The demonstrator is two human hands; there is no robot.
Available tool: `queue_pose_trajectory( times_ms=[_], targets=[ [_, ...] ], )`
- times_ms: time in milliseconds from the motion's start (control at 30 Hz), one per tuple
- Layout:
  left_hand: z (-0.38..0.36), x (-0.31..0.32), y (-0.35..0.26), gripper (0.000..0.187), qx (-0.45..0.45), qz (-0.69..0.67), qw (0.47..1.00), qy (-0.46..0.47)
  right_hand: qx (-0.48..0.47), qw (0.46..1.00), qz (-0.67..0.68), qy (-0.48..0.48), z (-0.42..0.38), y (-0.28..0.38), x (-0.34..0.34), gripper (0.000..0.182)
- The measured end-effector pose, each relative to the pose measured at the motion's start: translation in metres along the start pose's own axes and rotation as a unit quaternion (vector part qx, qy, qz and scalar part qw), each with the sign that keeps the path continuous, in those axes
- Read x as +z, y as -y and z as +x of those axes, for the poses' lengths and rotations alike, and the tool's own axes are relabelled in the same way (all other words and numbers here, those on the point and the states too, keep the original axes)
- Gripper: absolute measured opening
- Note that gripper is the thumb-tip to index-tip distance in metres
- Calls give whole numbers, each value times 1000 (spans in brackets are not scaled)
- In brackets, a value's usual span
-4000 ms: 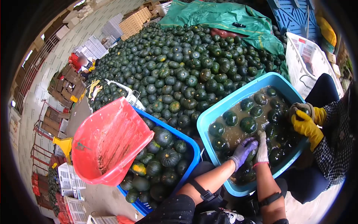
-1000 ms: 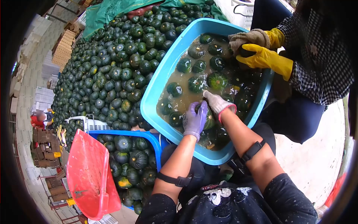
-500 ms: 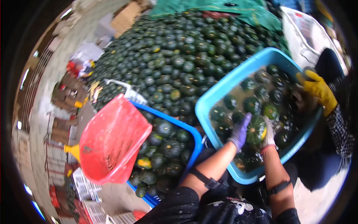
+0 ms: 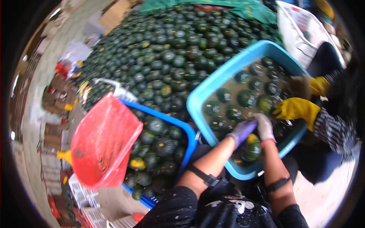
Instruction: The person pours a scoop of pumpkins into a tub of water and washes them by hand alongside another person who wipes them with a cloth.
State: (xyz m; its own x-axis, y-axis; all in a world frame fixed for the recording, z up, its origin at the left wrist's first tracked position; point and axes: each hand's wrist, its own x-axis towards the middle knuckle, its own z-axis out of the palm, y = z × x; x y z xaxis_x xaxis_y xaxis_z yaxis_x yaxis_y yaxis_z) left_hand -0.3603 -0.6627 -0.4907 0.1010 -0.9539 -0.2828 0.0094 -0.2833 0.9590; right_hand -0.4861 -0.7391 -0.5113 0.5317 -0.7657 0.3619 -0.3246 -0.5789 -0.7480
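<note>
Lying in tub (image 4: pixel 197 99) | yellow-patched squash (image 4: pixel 251 149) | long axis fore-and-aft | patch (image 4: pixel 251 139) forward

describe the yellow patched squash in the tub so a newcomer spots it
Find the light-blue plastic tub of murky water. Near its lower rim, just below the purple-gloved left hand and white-gloved right hand, sits a round green squash. Its bright yellow patch sets it apart from darker neighbours.

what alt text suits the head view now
A purple-gloved left hand and pale-gloved right hand reach into a turquoise tub of murky water and green squashes. Another person's yellow-gloved hand reaches in from the right; a red basin, blue crate and squash heap lie alongside.
</note>
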Motion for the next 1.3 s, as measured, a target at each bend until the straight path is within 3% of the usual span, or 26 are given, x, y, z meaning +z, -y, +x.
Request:
queue_pose_trajectory(
  times_ms=[33, 67, 100, 133, 200, 267, 300, 467, 500, 533, 600, 667, 700, 733, 800, 833, 900, 933, 967, 1000, 1067, 1100, 1167, 1200, 1267, 1300],
  targets=[
    [-15, 3, -35, 50, -124, -57, 991, -12, 102, 995, 9, 1, -8, -6, 11, 21],
    [-2, -3, -10, 47, -107, 5, 994, 6, 33, 998, -35, -49, -13, -17, 19, 16],
    [-1, -3, -4, 42, -190, -129, 973, -18, 247, 942, 224, -22, -14, -32, 27, 13],
    [-1, -7, 4, 37, -195, -180, 963, -41, 418, 778, 469, -4, -9, -40, 32, 12],
    [6, -15, 18, 44, -205, -322, 921, -74, 516, 605, 599, -92, 17, 20, 4, 12],
    [6, -23, 8, 53, -207, -439, 865, -124, 536, 609, 581, -66, 22, 41, -8, 17],
    [1, -31, -3, 62, -244, -340, 896, -146, 534, 604, 588, -61, 22, 39, -4, 17],
    [10, -47, 14, 70, -163, -412, 867, -228, 483, 582, 653, -30, 28, 90, -25, 26],
    [14, -40, 13, 67, -138, -389, 870, -271, 376, 740, 556, -39, 18, 73, -8, 33],
    [14, -33, 9, 64, -113, -364, 870, -312, 327, 813, 477, -68, 18, 77, -2, 33],
    [1, -18, -20, 44, -77, -174, 966, -178, 339, 836, 423, -81, 20, 50, -3, 31],
    [-11, -1, -25, 53, -14, 43, 994, -103, 438, 805, 396, -60, 31, 44, -31, 32],
    [-11, 2, -28, 51, -26, 20, 996, -82, 484, 778, 397, -53, 31, 32, -32, 32],
    [-12, 0, -31, 52, -49, -32, 995, -80, 551, 689, 466, -71, 34, 48, -41, 31],
    [-11, -5, -37, 54, -88, -140, 983, -84, 522, 623, 566, -136, 21, 45, -24, 33],
    [-8, -2, -35, 55, -64, -146, 978, -134, 449, 699, 536, -147, 1, 19, 9, 38],
    [-8, 11, -21, 57, -23, -157, 959, -235, 353, 863, 320, -165, 2, 59, 21, 47],
    [-10, 13, -17, 58, -4, -160, 945, -285, 380, 878, 216, -193, 8, 95, 6, 48],
    [-22, 16, -46, 57, -78, -91, 957, -265, 405, 863, 251, -169, 14, 98, -5, 52],
    [-15, 6, -22, 57, -34, -66, 974, -214, 394, 823, 367, -180, 17, 70, 6, 53],
    [-12, 7, -35, 60, -39, -204, 962, -179, 511, 573, 601, -221, 29, 65, -19, 41],
    [-17, 9, -41, 61, -64, -276, 944, -167, 487, 546, 648, -210, 24, 48, -8, 50],
    [-20, 12, -55, 64, -112, -416, 892, -135, 449, 644, 585, -200, 21, 65, -11, 50],
    [-13, 10, -44, 63, -74, -389, 898, -192, 434, 701, 521, -221, 19, 79, 0, 49],
    [-4, 6, -31, 63, 36, -167, 952, -254, 409, 798, 340, -284, 16, 102, 27, 44],
    [-5, 0, -27, 61, 15, -53, 967, -249, 425, 765, 422, -236, 16, 86, 24, 41]
  ],
)
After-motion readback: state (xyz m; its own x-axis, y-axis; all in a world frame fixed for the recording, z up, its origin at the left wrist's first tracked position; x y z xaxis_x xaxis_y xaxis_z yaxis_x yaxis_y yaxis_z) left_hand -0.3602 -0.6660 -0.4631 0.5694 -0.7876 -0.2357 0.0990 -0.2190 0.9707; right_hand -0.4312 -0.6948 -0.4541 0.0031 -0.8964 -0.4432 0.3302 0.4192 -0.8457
